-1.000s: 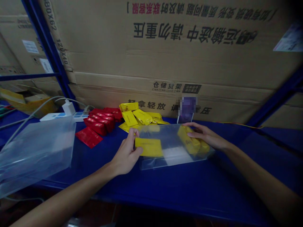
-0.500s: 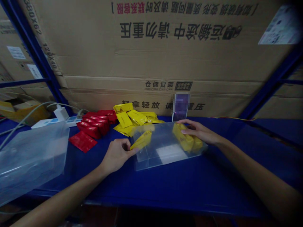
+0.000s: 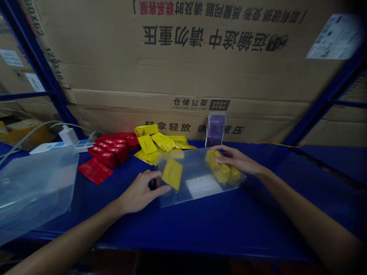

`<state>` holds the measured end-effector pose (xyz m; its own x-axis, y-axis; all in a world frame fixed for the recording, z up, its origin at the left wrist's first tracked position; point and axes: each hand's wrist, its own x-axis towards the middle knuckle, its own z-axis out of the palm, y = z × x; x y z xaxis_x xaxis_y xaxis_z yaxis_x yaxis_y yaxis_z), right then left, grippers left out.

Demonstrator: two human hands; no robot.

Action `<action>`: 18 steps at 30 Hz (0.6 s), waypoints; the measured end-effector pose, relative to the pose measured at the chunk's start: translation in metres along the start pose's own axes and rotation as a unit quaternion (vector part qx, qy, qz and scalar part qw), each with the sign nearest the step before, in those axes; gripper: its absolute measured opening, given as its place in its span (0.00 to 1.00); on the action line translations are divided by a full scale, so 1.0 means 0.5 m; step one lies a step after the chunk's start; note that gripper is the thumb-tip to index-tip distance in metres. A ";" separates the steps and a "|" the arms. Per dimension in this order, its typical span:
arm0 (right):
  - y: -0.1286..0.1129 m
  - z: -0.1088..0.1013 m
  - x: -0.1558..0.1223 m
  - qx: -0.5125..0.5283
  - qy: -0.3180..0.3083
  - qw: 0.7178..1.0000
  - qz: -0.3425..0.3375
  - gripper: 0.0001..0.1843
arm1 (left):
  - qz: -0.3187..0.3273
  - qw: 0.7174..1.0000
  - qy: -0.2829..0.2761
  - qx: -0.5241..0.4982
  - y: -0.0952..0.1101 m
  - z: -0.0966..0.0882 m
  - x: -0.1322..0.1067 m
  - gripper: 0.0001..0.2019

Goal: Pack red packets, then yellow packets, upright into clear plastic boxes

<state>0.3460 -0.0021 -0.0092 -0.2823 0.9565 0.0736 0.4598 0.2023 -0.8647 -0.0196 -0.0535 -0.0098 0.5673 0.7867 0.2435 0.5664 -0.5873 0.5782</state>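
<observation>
**Risking a slip: yellow sachet at the clear plastic box**

Left hand half-curled at the box's near-left corner, fingertips against the clear wall; no telling whether they grip the sachet. Right hand cupped over the far end, fingers on yellow packets, firmness of hold unclear. Sachet tilted behind the clear wall, inside or outside uncertain. Risk of a drop or crumple under a loose hold; risk too of the box skidding across the smooth blue shelf. Nearby, a heap of yellow sachets, red sachets, a clear plastic bag, a power strip; cardboard cartons behind, between blue steel uprights.
</observation>
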 end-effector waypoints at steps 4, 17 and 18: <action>-0.004 0.002 -0.002 0.007 -0.003 1.000 -0.002 0.25 | -0.008 1.000 0.008 -0.029 0.004 -0.001 0.002 0.14; 0.007 0.000 0.002 0.012 -0.005 1.000 -0.004 0.24 | -0.009 0.998 0.030 -0.046 0.008 0.003 0.003 0.12; 0.007 0.000 0.002 0.009 -0.005 1.000 -0.007 0.24 | -0.003 0.998 0.023 -0.057 0.010 0.003 0.002 0.11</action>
<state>0.3473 -0.0004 -0.0123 -0.2972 0.9513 0.0817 0.4406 0.2125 -0.8722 -0.0153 -0.0558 -0.0081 0.5346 0.7995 0.2741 0.4964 -0.5595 0.6638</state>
